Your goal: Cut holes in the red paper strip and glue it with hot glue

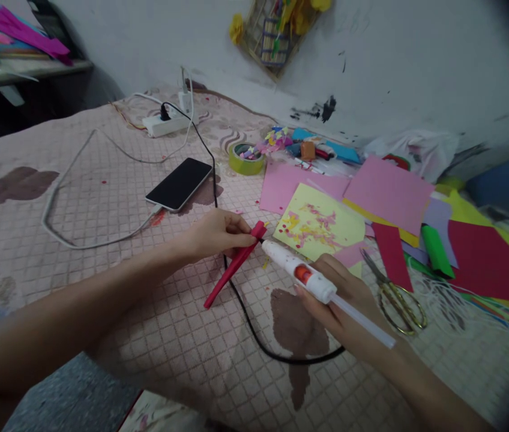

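Observation:
My left hand (pixel 221 234) pinches a narrow strip of folded red paper (pixel 231 270) near its upper end. The strip slants down toward me over the patterned cloth. In my right hand (pixel 344 294) is a white hot glue gun (pixel 290 264), gripped with the fingers wrapped around it. Its dark nozzle meets or nearly meets the red paper beside my left fingertips; I cannot tell whether it touches. A clear glue stick (pixel 362 321) sticks out of the gun's back end. The gun's black cord (pixel 254 330) loops across the cloth beneath the red paper.
A phone (pixel 180 184) on a white cable lies at left, near a power strip (pixel 168 124). Yellow-green tape (pixel 246 159) stands behind my hands. To the right are a pale yellow sheet (pixel 344 216) with paper bits, gold-handled scissors (pixel 401 306), and coloured papers (pixel 389 192).

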Demonstrator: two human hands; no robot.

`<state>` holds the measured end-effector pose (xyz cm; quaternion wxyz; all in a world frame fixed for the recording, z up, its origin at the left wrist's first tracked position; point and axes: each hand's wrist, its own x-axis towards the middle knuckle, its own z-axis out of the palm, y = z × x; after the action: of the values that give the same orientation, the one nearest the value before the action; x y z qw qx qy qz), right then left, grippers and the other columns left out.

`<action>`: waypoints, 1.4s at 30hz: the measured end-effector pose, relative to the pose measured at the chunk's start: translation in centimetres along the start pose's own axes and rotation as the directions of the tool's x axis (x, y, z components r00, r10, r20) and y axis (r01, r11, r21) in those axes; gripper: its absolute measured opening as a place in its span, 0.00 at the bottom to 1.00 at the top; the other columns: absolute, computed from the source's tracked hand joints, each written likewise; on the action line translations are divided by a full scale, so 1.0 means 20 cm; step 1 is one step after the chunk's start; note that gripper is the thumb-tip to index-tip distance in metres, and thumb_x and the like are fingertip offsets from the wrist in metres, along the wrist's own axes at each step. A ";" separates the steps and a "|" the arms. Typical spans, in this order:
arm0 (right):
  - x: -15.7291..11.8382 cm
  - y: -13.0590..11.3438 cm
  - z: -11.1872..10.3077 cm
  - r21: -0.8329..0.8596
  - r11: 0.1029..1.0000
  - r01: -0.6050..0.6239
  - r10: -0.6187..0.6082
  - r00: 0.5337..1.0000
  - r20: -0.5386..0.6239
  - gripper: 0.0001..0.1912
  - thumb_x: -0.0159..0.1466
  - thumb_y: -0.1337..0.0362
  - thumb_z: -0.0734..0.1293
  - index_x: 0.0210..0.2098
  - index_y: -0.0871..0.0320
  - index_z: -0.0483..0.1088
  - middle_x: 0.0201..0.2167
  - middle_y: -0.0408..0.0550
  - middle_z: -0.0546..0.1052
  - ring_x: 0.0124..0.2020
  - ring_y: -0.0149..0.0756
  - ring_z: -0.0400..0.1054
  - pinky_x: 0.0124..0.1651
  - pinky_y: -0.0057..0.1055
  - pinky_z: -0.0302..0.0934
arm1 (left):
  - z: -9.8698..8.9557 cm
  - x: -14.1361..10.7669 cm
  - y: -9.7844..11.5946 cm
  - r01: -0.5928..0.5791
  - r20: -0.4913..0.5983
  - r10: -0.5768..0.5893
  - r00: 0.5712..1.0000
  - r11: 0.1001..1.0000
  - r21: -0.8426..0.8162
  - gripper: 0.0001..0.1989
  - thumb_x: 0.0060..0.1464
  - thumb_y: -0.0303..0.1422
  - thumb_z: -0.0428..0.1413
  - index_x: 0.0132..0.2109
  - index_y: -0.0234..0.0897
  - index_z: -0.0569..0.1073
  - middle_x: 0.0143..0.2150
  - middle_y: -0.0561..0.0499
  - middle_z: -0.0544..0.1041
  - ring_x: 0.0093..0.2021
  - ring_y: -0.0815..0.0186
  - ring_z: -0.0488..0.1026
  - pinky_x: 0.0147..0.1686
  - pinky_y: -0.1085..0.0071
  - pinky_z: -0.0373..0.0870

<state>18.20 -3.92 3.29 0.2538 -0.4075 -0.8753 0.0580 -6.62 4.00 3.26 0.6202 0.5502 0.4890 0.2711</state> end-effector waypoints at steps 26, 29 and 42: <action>0.48 0.54 0.25 0.227 0.863 -0.452 0.499 0.834 -0.236 0.16 0.58 0.54 0.65 0.37 0.60 0.72 0.30 0.51 0.77 0.31 0.42 0.67 0.36 0.36 0.60 | 0.00 0.01 -0.06 0.067 0.138 -0.045 0.989 0.986 -0.155 0.15 0.44 0.37 0.70 0.34 0.32 0.76 0.26 0.53 0.79 0.24 0.72 0.74 0.25 0.78 0.71; 0.48 0.55 0.28 0.220 0.874 -0.434 0.480 0.844 -0.240 0.14 0.56 0.57 0.67 0.36 0.60 0.73 0.30 0.52 0.76 0.34 0.44 0.68 0.40 0.39 0.62 | 0.01 0.01 -0.07 0.096 0.182 -0.060 0.982 0.976 -0.197 0.17 0.43 0.40 0.71 0.34 0.32 0.76 0.28 0.52 0.80 0.25 0.71 0.76 0.26 0.78 0.71; 0.13 0.07 0.12 0.836 0.433 -0.337 0.437 0.890 0.132 0.21 0.62 0.60 0.72 0.54 0.50 0.69 0.42 0.45 0.73 0.35 0.31 0.69 0.36 0.30 0.66 | 0.05 -0.02 -0.07 0.214 0.409 -0.043 0.911 0.899 -0.382 0.20 0.42 0.41 0.73 0.37 0.33 0.77 0.31 0.50 0.82 0.27 0.69 0.79 0.30 0.75 0.76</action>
<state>16.57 -0.69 1.77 0.4428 -0.4257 -0.6050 0.5066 -6.16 2.80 1.96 0.8254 0.4128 0.3217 0.2118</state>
